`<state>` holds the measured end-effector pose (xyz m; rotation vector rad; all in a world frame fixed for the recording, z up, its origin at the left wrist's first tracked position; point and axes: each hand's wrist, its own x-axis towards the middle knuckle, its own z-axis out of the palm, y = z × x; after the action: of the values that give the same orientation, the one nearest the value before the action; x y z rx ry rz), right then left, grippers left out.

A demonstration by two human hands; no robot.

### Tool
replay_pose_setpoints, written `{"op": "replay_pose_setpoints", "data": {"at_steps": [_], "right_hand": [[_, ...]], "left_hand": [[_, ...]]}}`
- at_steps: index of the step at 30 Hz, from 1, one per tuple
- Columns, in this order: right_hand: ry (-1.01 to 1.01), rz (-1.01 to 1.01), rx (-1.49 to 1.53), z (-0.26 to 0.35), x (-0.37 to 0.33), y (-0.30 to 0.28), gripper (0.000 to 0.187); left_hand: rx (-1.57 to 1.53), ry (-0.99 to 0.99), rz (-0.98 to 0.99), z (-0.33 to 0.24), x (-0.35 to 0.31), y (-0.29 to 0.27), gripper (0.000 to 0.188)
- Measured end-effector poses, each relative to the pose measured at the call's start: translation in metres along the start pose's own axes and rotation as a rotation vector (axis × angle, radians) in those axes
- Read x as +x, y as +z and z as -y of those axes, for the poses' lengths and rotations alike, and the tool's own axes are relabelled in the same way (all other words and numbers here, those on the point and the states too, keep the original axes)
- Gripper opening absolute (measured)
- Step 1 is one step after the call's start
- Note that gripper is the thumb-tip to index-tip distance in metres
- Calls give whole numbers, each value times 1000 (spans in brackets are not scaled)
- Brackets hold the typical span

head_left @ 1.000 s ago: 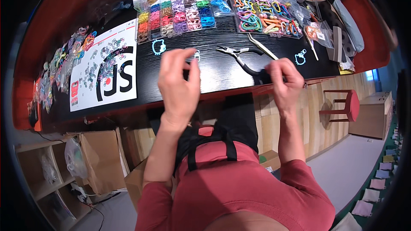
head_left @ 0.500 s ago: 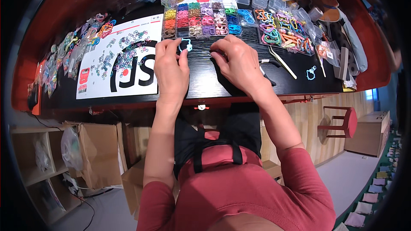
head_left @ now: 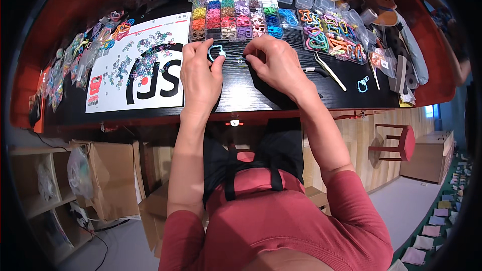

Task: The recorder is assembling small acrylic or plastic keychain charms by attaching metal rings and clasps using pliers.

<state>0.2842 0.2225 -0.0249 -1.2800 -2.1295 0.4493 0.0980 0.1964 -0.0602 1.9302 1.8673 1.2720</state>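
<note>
Above the black tabletop (head_left: 236, 93), my left hand (head_left: 201, 73) pinches a light-blue outline charm (head_left: 216, 48) between thumb and fingers. The charm is an open loop with a small white piece near my thumb. To its right, my right hand (head_left: 273, 62) is closed in a pinch, thumb against forefinger. A tiny pale ring (head_left: 240, 61) shows at those fingertips. A gap separates the two hands. A similar light-blue charm (head_left: 362, 85) lies on the table at the right. White-handled tweezers (head_left: 330, 72) and a black-and-white tool (head_left: 315, 70) lie beside my right hand.
A divided box (head_left: 236, 20) of colourful clips stands behind my hands. Many small rings (head_left: 148, 62) are scattered on a white printed sheet (head_left: 160, 98) at the left. A clear tray (head_left: 334, 37) of coloured loops sits at the right. Bagged pieces (head_left: 63, 73) line the left edge.
My right fingers have shifted slightly left, and a tiny ring now shows at their tips. The charm in my left hand has turned a little. The whole view has shifted slightly.
</note>
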Motion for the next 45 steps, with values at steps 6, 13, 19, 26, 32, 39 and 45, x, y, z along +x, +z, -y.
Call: {"op": "replay_pose_setpoints", "data": {"at_steps": [6, 13, 19, 26, 32, 39, 45], "right_hand": [[-28, 30, 13, 4, 2, 9, 10], [-47, -37, 126, 0, 9, 14, 8], [83, -56, 918, -3, 27, -2, 6], [249, 60, 1092, -18, 25, -8, 14], [238, 47, 1000, -21, 26, -11, 14], [327, 51, 1254, -21, 26, -9, 16], [301, 67, 1216, -22, 25, -5, 15]], "left_hand": [[-50, -27, 27, -6, 0, -7, 41], [-656, -223, 17, -4, 4, -7, 36], [-1119, -376, 145, -25, 7, -2, 26], [-1054, -374, 177, -35, 3, 11, 20], [-1117, -443, 215, -32, 4, 9, 22], [-1150, -481, 252, -25, 11, 6, 22], [-1181, -429, 242, -24, 9, 9, 18]]}}
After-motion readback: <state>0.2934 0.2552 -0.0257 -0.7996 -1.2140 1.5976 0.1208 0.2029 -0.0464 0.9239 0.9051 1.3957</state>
